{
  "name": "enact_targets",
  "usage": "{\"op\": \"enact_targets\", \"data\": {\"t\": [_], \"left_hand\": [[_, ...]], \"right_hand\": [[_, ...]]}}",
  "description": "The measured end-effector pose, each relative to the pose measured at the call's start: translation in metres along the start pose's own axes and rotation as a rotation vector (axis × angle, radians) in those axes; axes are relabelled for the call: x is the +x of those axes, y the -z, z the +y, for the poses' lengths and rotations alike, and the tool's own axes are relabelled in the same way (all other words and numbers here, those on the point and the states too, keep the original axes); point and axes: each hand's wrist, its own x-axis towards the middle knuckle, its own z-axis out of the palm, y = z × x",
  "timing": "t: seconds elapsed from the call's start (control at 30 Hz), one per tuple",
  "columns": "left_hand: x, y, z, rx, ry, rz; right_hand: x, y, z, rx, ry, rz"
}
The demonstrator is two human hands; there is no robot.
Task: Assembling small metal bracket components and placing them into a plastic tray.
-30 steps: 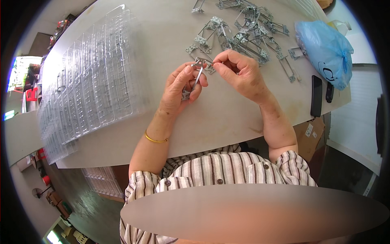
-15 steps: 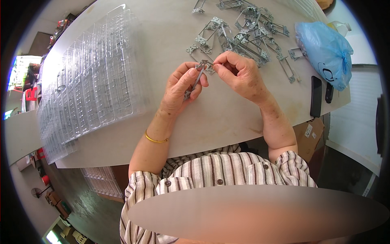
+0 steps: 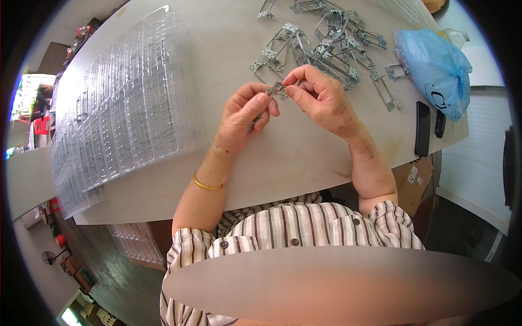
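My left hand [image 3: 243, 111] is closed around a small grey metal bracket frame [image 3: 277, 88]; one end sticks out above the thumb, and the fingers cover most of the rest. Right at that end, my right hand [image 3: 324, 101] has its thumb and forefinger pinched together. What lies between those two fingertips is too small to make out. Beyond both hands is a loose pile of similar metal bracket frames [image 3: 333, 54], with thin long sides and perforated end plates.
Stacked clear plastic trays [image 3: 125, 103] cover the table's left side. At the right are a tied blue plastic bag [image 3: 435, 70], a black phone [image 3: 422, 129] and a small black object [image 3: 440, 124]. A cardboard box [image 3: 414, 182] stands below the table's right edge.
The bracket frame has turned in my left hand, so its long side shows less. My right fingertips have shifted slightly at its end.
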Motion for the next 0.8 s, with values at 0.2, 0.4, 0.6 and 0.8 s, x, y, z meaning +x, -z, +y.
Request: {"op": "enact_targets", "data": {"t": [0.2,0.4,0.6,0.8], "left_hand": [[-0.001,-0.003,0.0,0.058,0.027,-0.02],[-0.001,-0.004,0.001,0.067,0.063,-0.054],[-0.001,-0.007,0.003,0.113,0.124,-0.112],[-0.002,-0.006,0.007,0.165,0.184,-0.19]], "right_hand": [[0.006,0.005,-0.002,0.3,-0.196,-0.14],[0.006,0.011,-0.003,0.463,-0.32,-0.24],[0.008,0.017,0.005,0.504,-0.409,-0.358],[0.01,0.02,0.003,0.412,-0.364,-0.405]]}}
